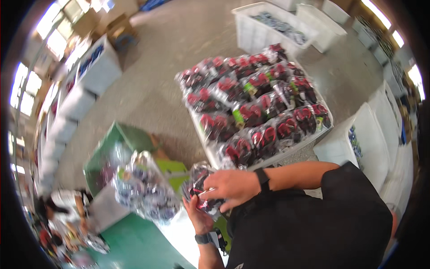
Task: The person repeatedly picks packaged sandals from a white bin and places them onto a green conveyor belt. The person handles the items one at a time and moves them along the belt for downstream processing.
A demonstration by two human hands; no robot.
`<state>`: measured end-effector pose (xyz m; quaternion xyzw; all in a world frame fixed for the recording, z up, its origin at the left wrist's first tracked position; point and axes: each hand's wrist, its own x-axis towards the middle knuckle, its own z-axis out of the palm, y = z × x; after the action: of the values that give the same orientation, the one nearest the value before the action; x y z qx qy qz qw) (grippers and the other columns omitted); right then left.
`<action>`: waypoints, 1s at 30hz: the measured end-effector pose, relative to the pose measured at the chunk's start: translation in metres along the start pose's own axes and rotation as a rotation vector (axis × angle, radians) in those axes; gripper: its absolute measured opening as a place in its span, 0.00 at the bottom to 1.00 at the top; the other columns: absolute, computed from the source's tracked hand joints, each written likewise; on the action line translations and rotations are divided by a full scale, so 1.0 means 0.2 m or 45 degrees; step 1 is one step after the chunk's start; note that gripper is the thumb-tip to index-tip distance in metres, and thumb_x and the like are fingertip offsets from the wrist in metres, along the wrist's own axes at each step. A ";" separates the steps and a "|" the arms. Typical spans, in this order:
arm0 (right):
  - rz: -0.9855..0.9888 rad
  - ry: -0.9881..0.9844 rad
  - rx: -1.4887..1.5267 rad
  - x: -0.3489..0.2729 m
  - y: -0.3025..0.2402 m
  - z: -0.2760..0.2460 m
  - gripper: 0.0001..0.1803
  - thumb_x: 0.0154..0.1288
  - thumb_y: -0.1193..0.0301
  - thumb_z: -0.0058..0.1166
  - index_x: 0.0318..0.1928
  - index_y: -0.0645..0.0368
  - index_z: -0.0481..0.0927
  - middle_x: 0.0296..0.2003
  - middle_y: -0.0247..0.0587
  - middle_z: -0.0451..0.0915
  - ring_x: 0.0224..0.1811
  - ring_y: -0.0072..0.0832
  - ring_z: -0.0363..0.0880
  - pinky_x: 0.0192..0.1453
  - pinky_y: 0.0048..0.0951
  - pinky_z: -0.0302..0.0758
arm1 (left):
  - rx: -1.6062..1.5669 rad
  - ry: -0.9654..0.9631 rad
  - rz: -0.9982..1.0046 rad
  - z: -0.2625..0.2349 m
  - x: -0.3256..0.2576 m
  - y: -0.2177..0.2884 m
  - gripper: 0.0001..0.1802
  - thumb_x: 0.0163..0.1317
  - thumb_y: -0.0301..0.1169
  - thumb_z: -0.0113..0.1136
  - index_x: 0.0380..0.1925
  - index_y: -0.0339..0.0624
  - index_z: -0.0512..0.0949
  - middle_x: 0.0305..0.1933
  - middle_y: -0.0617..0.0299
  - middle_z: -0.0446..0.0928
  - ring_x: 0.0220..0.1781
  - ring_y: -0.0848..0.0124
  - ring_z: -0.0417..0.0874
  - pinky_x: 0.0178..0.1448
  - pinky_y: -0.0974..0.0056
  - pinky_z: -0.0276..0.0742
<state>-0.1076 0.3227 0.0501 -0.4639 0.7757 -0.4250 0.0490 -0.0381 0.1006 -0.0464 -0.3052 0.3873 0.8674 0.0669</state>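
Close in front of me, a clear plastic bag of dark red-and-black slippers (200,178) is held between both hands. My left hand (200,219) grips its near lower side, thumb up along the bag. My right hand (235,186) lies over it from the right, fingers bent onto the plastic and partly hiding it. Just beyond, a large white tub (200,136) is filled with rows of similar bagged red-and-black slippers (251,112). Left of my hands sits a heap of bagged bluish-grey slippers (145,190).
A green bin (96,161) with clear plastic inside stands to the left, beside a green tabletop (134,244). White tubs (244,33) stand at the far right, and another (371,139) is near my right elbow. More line the left wall, where a person (67,210) sits.
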 end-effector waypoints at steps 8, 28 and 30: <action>0.138 0.012 -0.409 -0.69 0.37 -0.51 0.41 0.41 0.62 0.76 0.59 0.56 0.73 0.48 0.44 0.78 0.50 0.41 0.77 0.56 0.43 0.71 | -0.084 -0.395 -0.580 0.92 0.14 -0.57 0.19 0.70 0.47 0.56 0.53 0.50 0.77 0.58 0.63 0.80 0.63 0.62 0.79 0.69 0.49 0.72; 1.043 0.452 -0.874 -1.72 1.80 -2.29 0.30 0.42 0.61 0.72 0.48 0.57 0.78 0.44 0.52 0.80 0.50 0.51 0.80 0.54 0.47 0.77 | 0.698 0.392 -0.129 0.56 0.09 -0.83 0.22 0.73 0.35 0.57 0.63 0.41 0.70 0.45 0.56 0.80 0.43 0.63 0.84 0.41 0.56 0.81; 1.094 0.511 -0.957 -1.77 2.00 -2.39 0.31 0.45 0.62 0.71 0.51 0.56 0.76 0.48 0.51 0.79 0.55 0.50 0.78 0.58 0.45 0.76 | 0.725 0.452 -0.097 0.34 -0.04 -0.83 0.26 0.73 0.42 0.57 0.65 0.41 0.70 0.60 0.50 0.79 0.57 0.50 0.82 0.50 0.47 0.81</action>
<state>-0.4039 0.9693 -0.0418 -0.0053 0.9848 -0.1432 -0.0983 -0.0052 0.2660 -0.1112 -0.4348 0.6080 0.6545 0.1135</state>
